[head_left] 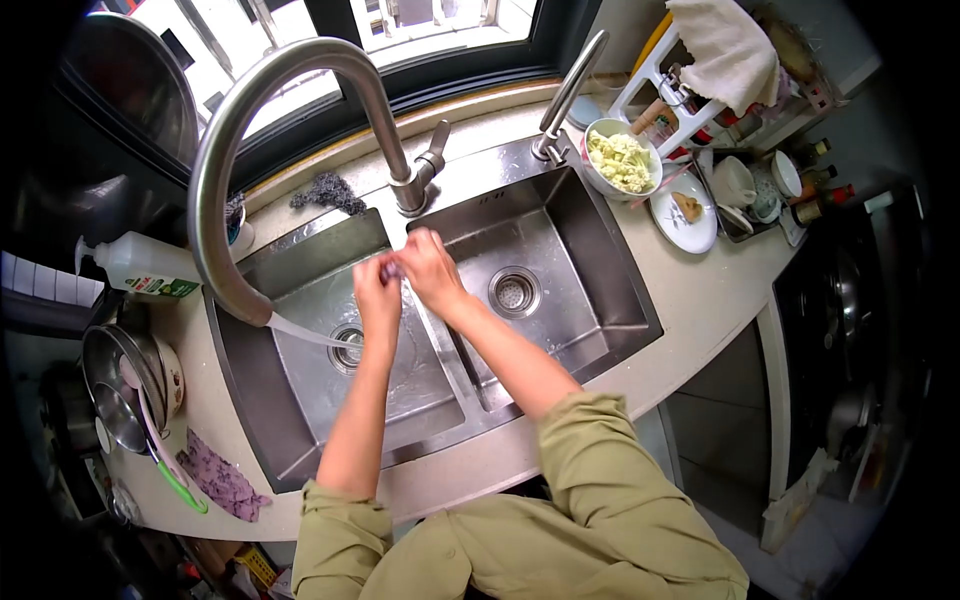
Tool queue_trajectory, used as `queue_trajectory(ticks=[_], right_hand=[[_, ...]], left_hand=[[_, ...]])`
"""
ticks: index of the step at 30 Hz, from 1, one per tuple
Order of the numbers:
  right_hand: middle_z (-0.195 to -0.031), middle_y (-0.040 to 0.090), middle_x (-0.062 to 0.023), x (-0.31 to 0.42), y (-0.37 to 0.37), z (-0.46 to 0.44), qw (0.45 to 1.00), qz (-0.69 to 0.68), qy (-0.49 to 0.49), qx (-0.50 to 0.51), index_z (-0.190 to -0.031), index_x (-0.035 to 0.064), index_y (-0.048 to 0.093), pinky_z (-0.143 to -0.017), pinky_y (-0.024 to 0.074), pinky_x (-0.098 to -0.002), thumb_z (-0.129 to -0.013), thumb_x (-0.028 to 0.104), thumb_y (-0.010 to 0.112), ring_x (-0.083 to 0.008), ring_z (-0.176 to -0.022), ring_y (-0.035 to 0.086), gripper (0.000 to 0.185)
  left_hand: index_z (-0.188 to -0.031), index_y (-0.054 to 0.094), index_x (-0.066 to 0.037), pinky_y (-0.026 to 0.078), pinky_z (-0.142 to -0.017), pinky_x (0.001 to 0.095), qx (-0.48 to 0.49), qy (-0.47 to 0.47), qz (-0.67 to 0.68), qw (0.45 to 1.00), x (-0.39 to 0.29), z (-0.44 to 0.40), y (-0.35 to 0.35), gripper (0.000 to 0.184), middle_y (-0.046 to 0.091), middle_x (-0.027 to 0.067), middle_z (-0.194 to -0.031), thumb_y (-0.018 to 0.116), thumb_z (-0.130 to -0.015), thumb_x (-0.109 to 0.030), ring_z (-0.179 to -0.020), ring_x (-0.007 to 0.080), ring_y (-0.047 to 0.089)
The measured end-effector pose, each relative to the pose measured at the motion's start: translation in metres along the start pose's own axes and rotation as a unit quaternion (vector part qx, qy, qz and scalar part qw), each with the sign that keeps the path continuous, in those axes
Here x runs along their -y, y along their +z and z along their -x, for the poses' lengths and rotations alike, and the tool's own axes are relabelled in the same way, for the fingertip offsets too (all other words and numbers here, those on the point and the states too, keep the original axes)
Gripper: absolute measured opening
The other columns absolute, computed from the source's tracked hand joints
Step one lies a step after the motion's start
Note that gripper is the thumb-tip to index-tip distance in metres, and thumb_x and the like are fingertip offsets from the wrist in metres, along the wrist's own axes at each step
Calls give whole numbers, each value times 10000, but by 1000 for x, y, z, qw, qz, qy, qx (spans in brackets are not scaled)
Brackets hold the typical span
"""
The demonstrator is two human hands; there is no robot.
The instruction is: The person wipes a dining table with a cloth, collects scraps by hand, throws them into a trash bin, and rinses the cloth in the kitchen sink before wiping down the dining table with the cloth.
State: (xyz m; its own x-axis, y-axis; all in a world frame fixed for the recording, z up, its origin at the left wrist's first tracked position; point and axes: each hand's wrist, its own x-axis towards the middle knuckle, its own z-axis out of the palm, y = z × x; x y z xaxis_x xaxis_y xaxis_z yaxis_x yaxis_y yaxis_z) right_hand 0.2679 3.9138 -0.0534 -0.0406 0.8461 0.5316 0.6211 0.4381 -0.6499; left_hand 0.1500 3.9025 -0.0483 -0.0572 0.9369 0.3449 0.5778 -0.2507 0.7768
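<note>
Over the divider of the steel double sink (440, 345), my left hand (376, 300) and my right hand (434, 275) meet with fingers pinched together. A small purplish thing (391, 269) shows between the fingertips; its kind is too small and blurred to name. Water (312, 334) runs from the tall curved faucet (225, 170) into the left basin, falling left of my left wrist near the drain (347, 348). The right basin, with its own drain strainer (515, 291), lies beyond my right forearm.
A bowl of chopped pale-yellow food (622, 162) and a white plate (684, 225) stand right of the sink. To the left are a pump bottle (150, 265), stacked pans (125, 375) and a purple cloth (220, 475). A dark scouring pad (330, 193) lies behind.
</note>
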Motion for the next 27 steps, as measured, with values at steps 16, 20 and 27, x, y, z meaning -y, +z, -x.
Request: queue_trajectory(ticks=[16,20,27], right_hand=[[-995,573,-160,-101,-44,-71,983,166,43,-66,-1109,6,570,-811,426,-405,-809,67,566,-320,-924,521,306],[-925,591,-155,-48,-20,-45,977,16,168,-131,-1070,-20,571,-794,434,-427,-820,41,525,-328,-893,549,262],[-914,609,-136,87,-10,27,975,-200,35,92,-985,7,603,-754,486,-363,-791,53,599,-299,-847,597,199]], left_hand=[[-1121,534,41,540,-698,301,-135,-548,444,696,25,59,-19,284,586,144,-956,545,-847,-33,-812,220,607],[-1011,564,9,558,-663,339,-166,-574,474,647,66,74,-37,176,610,141,-889,575,-865,-87,-774,262,623],[-944,584,-77,551,-686,345,-90,-562,609,553,10,70,-65,154,631,100,-878,578,-888,-220,-802,238,626]])
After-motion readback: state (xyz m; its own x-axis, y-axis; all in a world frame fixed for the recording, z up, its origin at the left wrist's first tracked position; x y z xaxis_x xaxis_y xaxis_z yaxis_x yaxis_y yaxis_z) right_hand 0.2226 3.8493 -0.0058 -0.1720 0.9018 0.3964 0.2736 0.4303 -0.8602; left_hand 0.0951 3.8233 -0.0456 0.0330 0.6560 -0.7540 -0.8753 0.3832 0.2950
